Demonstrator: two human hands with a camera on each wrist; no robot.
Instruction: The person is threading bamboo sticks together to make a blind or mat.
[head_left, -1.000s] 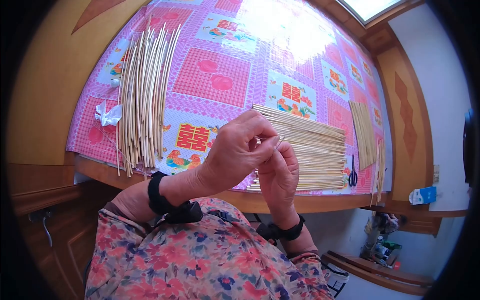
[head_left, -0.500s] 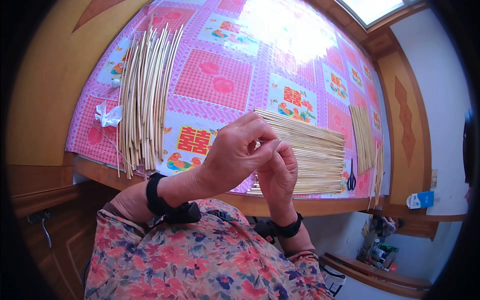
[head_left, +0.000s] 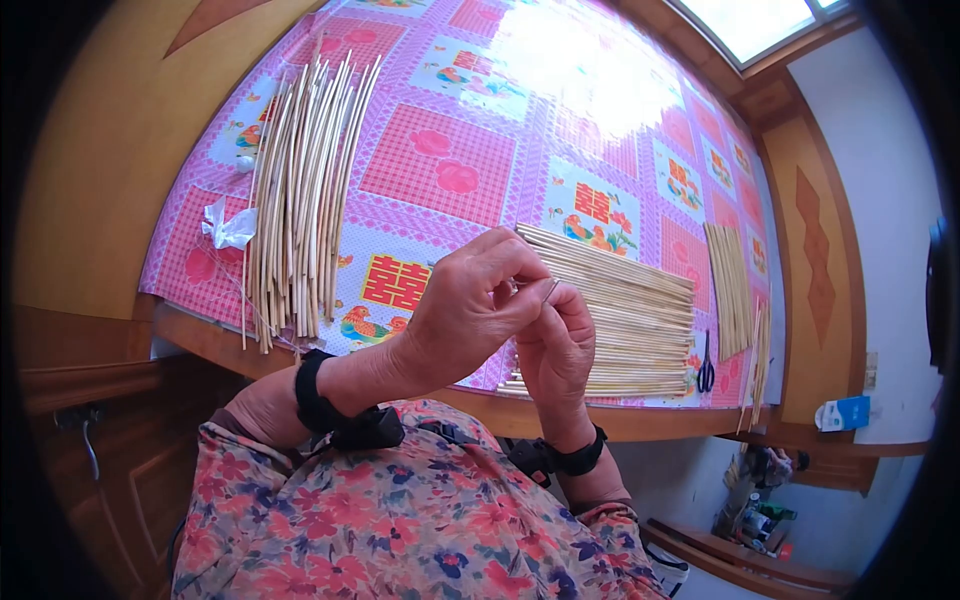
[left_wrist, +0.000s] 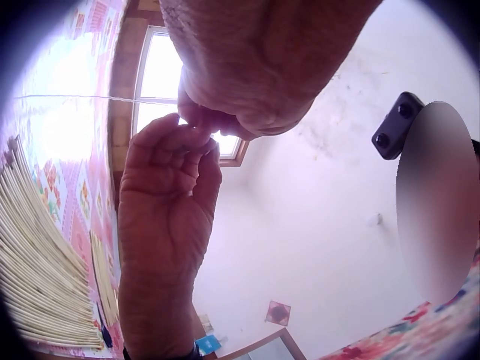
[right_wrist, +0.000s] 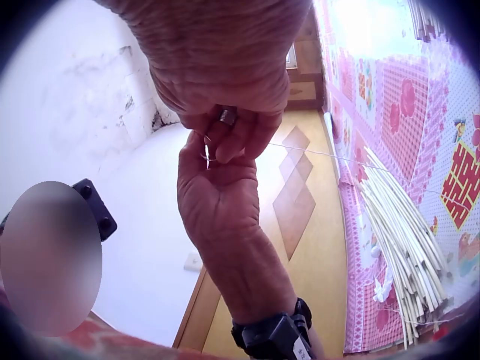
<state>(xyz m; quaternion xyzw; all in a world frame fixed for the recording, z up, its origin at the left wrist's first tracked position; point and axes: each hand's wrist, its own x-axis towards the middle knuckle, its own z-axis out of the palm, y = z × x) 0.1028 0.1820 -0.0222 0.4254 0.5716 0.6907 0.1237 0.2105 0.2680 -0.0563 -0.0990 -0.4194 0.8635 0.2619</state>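
Observation:
Left hand [head_left: 475,300] and right hand [head_left: 556,345] meet fingertip to fingertip above the table's front edge, both pinching at fine white thread. A short thin piece [head_left: 551,291] sticks up between the fingertips, too small to identify. In the right wrist view, a small white bit [right_wrist: 208,155] shows at the left hand's [right_wrist: 221,202] fingertips, and the ringed right hand [right_wrist: 225,75] curls over it. The thread [right_wrist: 322,153] stretches off toward the table; in the left wrist view too, thread [left_wrist: 75,97] runs out sideways from the fingers.
Loose sticks [head_left: 305,200] lie at the left beside a white crumpled piece [head_left: 229,225]. A wide row of sticks [head_left: 610,310] lies beyond the hands. Farther right are a narrower bundle [head_left: 729,290], dark-handled scissors [head_left: 706,374] and a few sticks [head_left: 757,365] at the edge.
The head view has shifted slightly, so the table things sit a little farther right and lower. The hands keep nearly the same pinched pose.

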